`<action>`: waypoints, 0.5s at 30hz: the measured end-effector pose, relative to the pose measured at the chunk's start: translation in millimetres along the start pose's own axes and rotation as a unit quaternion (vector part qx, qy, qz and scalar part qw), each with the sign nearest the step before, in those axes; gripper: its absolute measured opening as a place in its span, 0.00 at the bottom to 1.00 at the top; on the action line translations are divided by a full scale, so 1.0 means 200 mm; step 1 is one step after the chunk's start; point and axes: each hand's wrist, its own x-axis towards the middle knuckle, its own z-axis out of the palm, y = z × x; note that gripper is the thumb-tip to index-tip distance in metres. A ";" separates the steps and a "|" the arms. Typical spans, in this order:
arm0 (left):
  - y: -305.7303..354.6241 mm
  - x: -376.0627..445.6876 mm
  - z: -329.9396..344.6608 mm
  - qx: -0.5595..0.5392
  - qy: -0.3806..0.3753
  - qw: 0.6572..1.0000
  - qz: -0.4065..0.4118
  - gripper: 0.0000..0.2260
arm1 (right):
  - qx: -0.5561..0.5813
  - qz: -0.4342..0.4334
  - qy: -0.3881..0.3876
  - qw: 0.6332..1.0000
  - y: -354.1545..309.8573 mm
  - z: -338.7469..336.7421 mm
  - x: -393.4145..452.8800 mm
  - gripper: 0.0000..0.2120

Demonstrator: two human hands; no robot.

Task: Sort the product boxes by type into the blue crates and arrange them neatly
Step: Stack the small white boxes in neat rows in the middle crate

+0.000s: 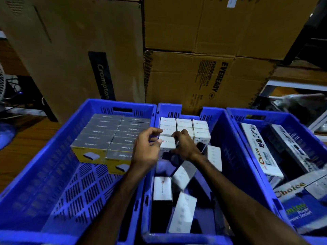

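At frame centre, both hands meet over the middle blue crate (pixel 228 144). The left hand (pixel 147 149) and right hand (pixel 185 145), fingers curled, appear to pinch a white box (pixel 167 143) at the front of the packed rows; motion blur hides the exact contact.

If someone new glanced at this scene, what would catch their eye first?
Probably the two hands, left hand and right hand, gripping a white box in the middle blue crate. Next, the neat grey-topped boxes in the left crate, then tall cardboard cartons behind.
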 end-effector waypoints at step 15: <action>-0.03 -0.01 0.00 0.042 -0.032 0.999 0.005 0.13 | -0.051 0.042 0.041 0.997 0.00 0.01 -0.14 0.19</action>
